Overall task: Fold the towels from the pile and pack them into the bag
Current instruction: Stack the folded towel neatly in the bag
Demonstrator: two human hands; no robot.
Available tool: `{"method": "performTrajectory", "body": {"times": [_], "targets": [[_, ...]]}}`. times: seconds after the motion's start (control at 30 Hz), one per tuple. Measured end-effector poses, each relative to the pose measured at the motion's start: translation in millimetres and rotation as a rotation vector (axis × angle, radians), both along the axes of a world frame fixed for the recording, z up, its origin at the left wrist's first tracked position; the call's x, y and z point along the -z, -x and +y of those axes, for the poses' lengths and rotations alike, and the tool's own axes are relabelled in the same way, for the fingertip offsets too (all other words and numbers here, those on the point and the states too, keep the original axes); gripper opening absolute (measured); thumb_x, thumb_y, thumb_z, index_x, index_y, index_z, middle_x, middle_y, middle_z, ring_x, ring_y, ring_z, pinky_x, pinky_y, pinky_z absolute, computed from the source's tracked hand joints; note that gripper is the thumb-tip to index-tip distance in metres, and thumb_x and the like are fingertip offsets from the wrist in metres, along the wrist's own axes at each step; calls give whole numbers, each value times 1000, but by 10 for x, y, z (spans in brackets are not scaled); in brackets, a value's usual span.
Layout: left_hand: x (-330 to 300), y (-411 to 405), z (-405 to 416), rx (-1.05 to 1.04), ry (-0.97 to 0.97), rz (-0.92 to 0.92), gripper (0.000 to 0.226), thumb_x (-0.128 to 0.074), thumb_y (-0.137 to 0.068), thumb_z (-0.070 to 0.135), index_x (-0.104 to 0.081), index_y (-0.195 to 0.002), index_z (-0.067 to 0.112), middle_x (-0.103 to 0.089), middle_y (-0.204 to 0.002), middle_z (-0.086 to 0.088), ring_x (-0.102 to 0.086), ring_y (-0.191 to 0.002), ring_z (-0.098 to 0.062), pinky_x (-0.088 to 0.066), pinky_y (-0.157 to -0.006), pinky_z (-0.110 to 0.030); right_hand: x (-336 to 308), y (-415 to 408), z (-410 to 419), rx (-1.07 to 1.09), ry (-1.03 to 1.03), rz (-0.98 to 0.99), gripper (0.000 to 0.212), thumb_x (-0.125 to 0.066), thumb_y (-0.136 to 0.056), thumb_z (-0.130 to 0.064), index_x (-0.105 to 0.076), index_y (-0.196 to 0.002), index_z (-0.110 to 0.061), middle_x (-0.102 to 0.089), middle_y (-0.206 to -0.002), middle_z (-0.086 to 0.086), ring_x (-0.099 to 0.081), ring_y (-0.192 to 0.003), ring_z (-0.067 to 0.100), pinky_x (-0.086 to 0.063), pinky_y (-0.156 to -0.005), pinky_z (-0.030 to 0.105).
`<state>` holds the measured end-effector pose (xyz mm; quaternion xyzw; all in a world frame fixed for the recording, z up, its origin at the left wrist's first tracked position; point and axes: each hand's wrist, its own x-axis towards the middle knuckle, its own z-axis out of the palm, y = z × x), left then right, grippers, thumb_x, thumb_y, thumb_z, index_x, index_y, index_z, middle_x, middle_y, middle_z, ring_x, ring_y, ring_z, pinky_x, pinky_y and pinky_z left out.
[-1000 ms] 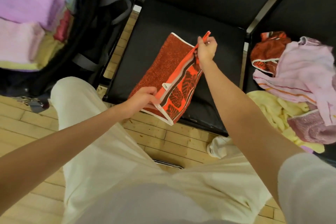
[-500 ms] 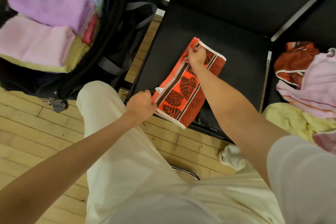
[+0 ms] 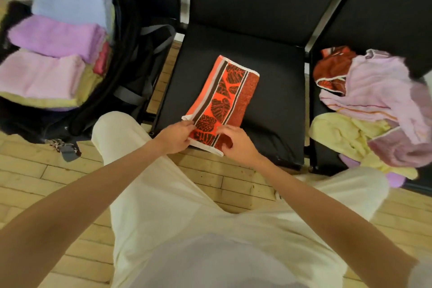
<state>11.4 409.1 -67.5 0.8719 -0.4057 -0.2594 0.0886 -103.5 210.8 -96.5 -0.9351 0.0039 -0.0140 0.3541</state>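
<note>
Both hands [image 3: 205, 139] pinch the towel's [image 3: 228, 98] near edge (overhanging the seat [image 3: 275, 91]).

A black chair seat [image 3: 275, 91] carries the folded orange towel [image 3: 224, 100], stretching away beyond the fingers [image 3: 190, 127]; right of them, another seat bears the towel pile [image 3: 374, 105]

There is just one camera, worn on the person's head. It looks forward and down, close over both arms, at a black chair [image 3: 275, 72] in front, with the wooden floor [image 3: 35, 184] below.
</note>
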Motion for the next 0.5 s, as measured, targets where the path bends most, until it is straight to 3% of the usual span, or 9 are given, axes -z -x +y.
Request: {"method": "performTrajectory", "body": {"times": [0.1, 0.2, 0.3, 0.4, 0.5], "targets": [[-46, 31, -6, -2, -14, 18, 48, -54, -88, 9, -49, -135, 10, -47, -140, -7, -47, -127, -23, -40, -105, -36, 173, 236, -97, -161, 204, 97, 62, -68, -74, -9, -53, -134, -11, -47, -143, 9, -40, -135, 22, -28, -112, 34], [-94, 106, -47, -4, -42, 12, 49, -56, -85, 9, -50, -134, 9, -51, -136, -8, -50, -123, -25, -42, -102, -37, 239, 253, -121, -225, 332, 112, 69, -67, -77, -5, -42, -142, -8, -38, -149, 10, -32, -140, 24, -21, -116, 37], [-84, 187, -78, -1, -95, -37, 50, -61, -80, 13, -51, -129, 10, -56, -126, -7, -54, -113, -24, -47, -95, -36, 191, 219, -83, -189, 387, 135, 67, -61, -83, -4, -35, -145, -9, -34, -152, 7, -29, -142, 21, -10, -116, 29], [-58, 239, -91, 6, -115, -64, 46, -64, -77, 22, -54, -121, 13, -59, -117, -5, -57, -105, -22, -50, -89, -36, 267, 268, -102, -143, 422, 2, 57, -60, -80, -4, -51, -136, -7, -51, -140, 9, -47, -131, 24, -22, -112, 35], [-25, 256, -116, 27, -116, -125, 50, -67, -74, 35, -55, -118, 14, -60, -116, -4, -57, -105, -22, -50, -88, -37, 287, 293, -83, -22, 269, -85, 39, -57, -84, -9, -63, -122, -9, -63, -126, 7, -56, -120, 22, -38, -107, 38]]}}
